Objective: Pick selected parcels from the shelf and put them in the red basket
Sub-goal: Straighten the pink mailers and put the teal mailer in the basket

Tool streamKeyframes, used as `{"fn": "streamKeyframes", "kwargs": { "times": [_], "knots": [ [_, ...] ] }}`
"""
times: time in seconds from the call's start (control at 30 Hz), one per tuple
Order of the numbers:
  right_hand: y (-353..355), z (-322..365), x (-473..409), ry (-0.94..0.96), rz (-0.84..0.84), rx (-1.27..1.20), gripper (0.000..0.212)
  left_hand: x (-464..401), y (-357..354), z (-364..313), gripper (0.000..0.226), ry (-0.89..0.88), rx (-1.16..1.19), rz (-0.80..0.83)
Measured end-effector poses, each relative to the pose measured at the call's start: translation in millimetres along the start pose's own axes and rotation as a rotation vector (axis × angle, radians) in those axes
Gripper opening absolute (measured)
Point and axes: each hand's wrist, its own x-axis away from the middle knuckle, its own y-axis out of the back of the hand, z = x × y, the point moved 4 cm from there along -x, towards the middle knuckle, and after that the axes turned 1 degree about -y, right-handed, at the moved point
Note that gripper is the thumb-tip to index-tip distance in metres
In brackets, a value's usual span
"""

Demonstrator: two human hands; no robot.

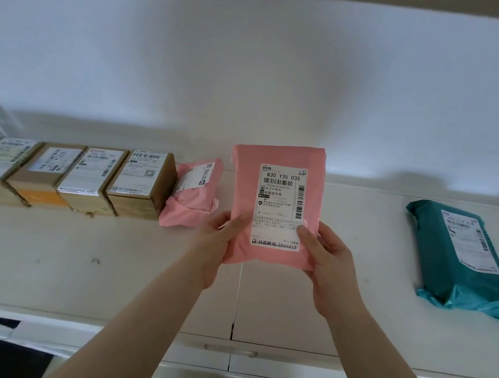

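Both my hands hold a flat pink parcel point(247, 185) upright above the white shelf point(76, 261), its white label reading 830 Y35 035 facing me. My left hand point(219, 241) grips its lower left edge, thumb on the front. My right hand point(324, 261) grips the lower right corner, thumb on the label. A smaller pink parcel point(191, 194) lies on the shelf just to the left. A teal parcel point(459, 261) lies on the shelf at the right. The red basket is not in view.
A row of several labelled cardboard boxes point(142, 182) runs along the shelf from the left edge to the small pink parcel. A white back wall point(257, 64) stands behind. The shelf's front edge point(253, 349) is near my forearms, with floor below.
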Motion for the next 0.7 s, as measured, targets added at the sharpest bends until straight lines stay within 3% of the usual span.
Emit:
{"fn": "streamKeyframes", "kwargs": {
  "times": [0.57, 0.7],
  "knots": [
    [-6.0, -2.5, -0.5, 0.018, -0.077, -0.032, 0.025, -8.4, 7.1, -8.0, 0.062, -0.013, 0.022, 0.059],
    [-7.1, -0.6, -1.6, 0.019, -0.077, -0.045, 0.026, -10.7, 8.1, -7.4, 0.053, -0.013, 0.029, 0.059]
  ]
}}
